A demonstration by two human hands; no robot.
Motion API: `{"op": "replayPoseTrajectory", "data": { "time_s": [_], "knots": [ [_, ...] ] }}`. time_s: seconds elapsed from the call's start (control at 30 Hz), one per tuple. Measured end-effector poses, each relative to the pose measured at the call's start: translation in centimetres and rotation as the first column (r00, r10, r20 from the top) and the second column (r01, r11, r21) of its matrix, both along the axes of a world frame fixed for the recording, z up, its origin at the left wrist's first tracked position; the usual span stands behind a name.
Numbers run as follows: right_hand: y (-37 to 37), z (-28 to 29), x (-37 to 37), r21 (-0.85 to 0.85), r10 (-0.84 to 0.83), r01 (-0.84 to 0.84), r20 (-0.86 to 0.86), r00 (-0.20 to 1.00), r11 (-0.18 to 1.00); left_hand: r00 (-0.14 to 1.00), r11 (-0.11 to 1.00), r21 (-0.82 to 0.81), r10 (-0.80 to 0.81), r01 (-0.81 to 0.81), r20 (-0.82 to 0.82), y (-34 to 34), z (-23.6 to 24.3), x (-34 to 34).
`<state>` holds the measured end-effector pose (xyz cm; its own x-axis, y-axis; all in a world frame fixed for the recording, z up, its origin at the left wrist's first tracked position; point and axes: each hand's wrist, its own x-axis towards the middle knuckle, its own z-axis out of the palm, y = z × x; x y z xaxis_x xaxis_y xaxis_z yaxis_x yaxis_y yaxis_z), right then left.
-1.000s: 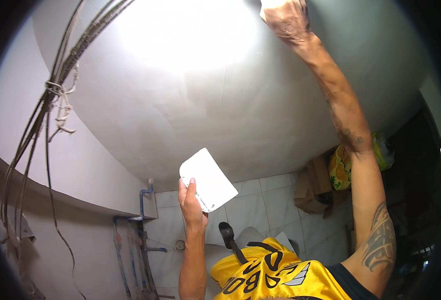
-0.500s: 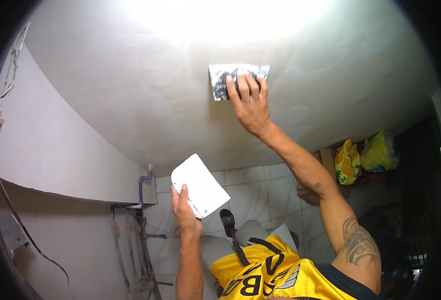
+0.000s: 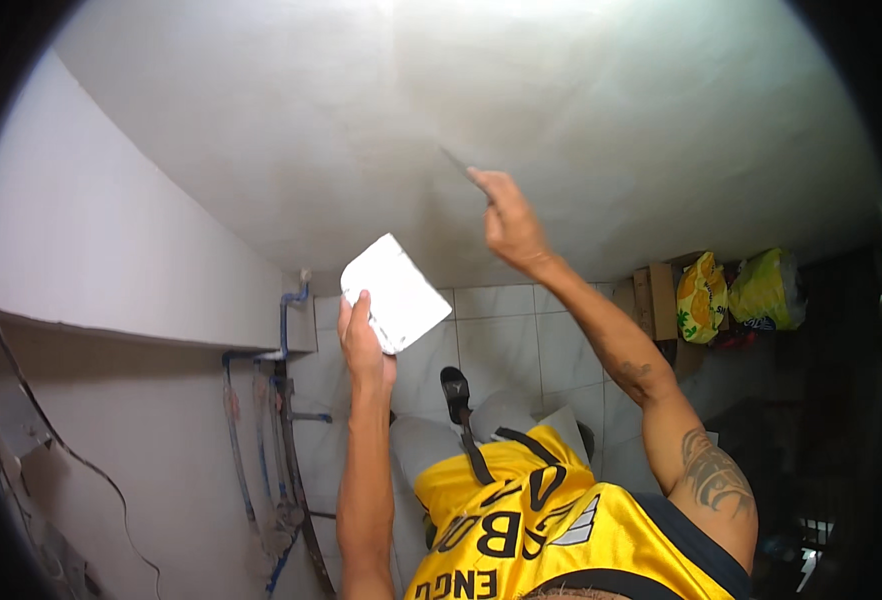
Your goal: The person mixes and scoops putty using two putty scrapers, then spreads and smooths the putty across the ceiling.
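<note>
My left hand (image 3: pixel 363 338) grips a flat white plate (image 3: pixel 397 292) with one rounded corner and some dark marks along its lower edge; its broad face is turned up. My right hand (image 3: pixel 511 222) holds a thin putty knife (image 3: pixel 458 163), seen nearly edge-on, so its blade looks like a narrow dark line. The blade's tip is close to the grey plastered wall (image 3: pixel 311 130); whether it touches I cannot tell. The two hands are apart, the right one higher and farther forward.
Blue pipes (image 3: pixel 283 330) run down the left wall below a white ledge (image 3: pixel 131 220). A loose dark cable (image 3: pixel 71 450) hangs at far left. Cardboard boxes (image 3: pixel 661 300) and a yellow bag (image 3: pixel 701 297) stand at the wall's foot on the right, on pale floor tiles (image 3: pixel 501 345).
My right hand has turned the putty knife from flat against the wall to edge-on and lowered slightly. My left hand has moved forward with the white plate.
</note>
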<state>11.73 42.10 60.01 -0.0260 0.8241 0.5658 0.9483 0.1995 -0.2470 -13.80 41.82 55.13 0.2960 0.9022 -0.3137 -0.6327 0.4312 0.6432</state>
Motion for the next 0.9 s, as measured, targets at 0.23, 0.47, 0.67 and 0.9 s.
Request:
{"op": "replayPoseTrajectory", "data": {
  "time_s": [0.23,0.47,0.67,0.9],
  "knots": [
    [-4.3,8.7,-4.4,-0.138,0.013,-0.308,-0.898,0.439,0.941,0.951,0.977,-0.082,-0.170,0.197,0.258,0.6,0.4,1.3],
    [-6.3,12.1,-5.3,-0.101,0.623,-0.663,-0.262,0.737,0.742,0.817,0.903,-0.063,-0.352,0.424,0.458,0.9,4.1,3.5],
    [-7.8,12.3,-2.5,-0.260,0.583,-0.536,0.155,0.798,0.803,0.808,0.944,0.066,-0.312,0.324,0.499,2.7,4.9,3.7],
    [-11.7,11.1,1.0,-0.391,0.072,-0.120,-0.135,0.988,0.912,0.952,0.965,0.239,-0.166,0.104,0.257,2.6,8.4,1.9]
  ]
}}
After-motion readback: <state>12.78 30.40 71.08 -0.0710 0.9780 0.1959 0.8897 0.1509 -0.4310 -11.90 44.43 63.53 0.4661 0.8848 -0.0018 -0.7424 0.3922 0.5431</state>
